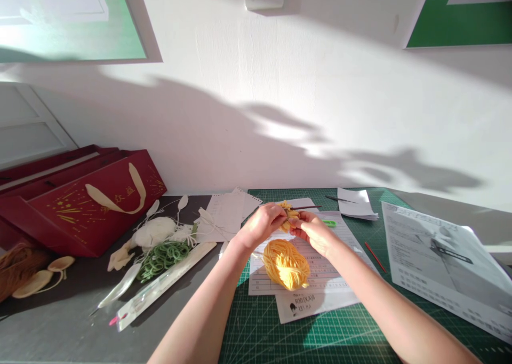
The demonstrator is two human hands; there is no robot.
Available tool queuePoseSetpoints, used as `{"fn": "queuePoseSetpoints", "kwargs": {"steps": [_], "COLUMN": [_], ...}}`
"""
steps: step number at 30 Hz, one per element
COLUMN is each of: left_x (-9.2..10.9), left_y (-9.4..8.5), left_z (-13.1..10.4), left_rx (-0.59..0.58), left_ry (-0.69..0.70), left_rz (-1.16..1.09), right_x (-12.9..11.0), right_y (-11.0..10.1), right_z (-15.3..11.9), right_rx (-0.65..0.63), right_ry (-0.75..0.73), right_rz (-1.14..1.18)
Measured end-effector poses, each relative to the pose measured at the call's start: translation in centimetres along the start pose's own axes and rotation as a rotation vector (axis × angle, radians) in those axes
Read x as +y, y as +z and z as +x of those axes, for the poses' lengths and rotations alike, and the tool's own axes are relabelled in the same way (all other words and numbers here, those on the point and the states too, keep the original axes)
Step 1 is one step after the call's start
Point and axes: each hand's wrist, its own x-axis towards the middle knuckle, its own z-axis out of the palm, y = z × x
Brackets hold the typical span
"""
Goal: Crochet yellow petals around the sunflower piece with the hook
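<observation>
Two hands working a small yellow crochet piece above a cutting mat.
The left hand (260, 224) and right hand (316, 230) both pinch the yellow crochet piece (288, 214); a dark crochet hook (307, 207) projects rightward from it. A yellow yarn ball (286, 264) rests on printed sheets (316, 300) over the green cutting mat (280, 332), just below the hands.

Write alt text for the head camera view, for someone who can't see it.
Two bare hands, left hand and right hand, hold a small yellow crochet piece with a hook above a ball of yellow yarn on papers on a green cutting mat. A red gift bag lies to the left.
</observation>
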Motion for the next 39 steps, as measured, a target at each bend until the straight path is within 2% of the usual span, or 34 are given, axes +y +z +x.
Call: {"fn": "queuePoseSetpoints", "kwargs": {"steps": [3, 5, 11, 16, 21, 31, 39], "left_x": [-0.1, -0.2, -0.5, -0.5, -0.3, -0.1, -0.1], "left_y": [0.2, 0.4, 1.0, 1.2, 1.2, 1.2, 1.7], "left_z": [0.0, 0.0, -0.1, -0.1, 0.1, 0.3, 0.3], "left_rx": [-0.008, -0.02, -0.083, -0.123, -0.101, 0.024, 0.011], "left_ry": [-0.123, -0.215, -0.471, -0.595, -0.664, -0.714, -0.766], "left_rz": [-0.066, -0.125, -0.364, -0.551, -0.656, -0.693, -0.8], "right_x": [0.0, 0.0, -0.1, -0.5, -0.5, -0.2, -0.5], "right_y": [-0.2, -0.4, -0.3, -0.2, 0.0, 0.0, 0.4], "right_z": [0.0, 0.1, 0.1, 0.1, 0.1, 0.4, 0.1], "right_rx": [-0.128, -0.159, -0.165, -0.159, -0.134, -0.062, -0.067], "right_ry": [0.063, 0.059, -0.013, -0.047, -0.032, 0.024, 0.036], "right_rz": [-0.073, -0.111, -0.2, -0.251, -0.257, -0.201, -0.205]}}
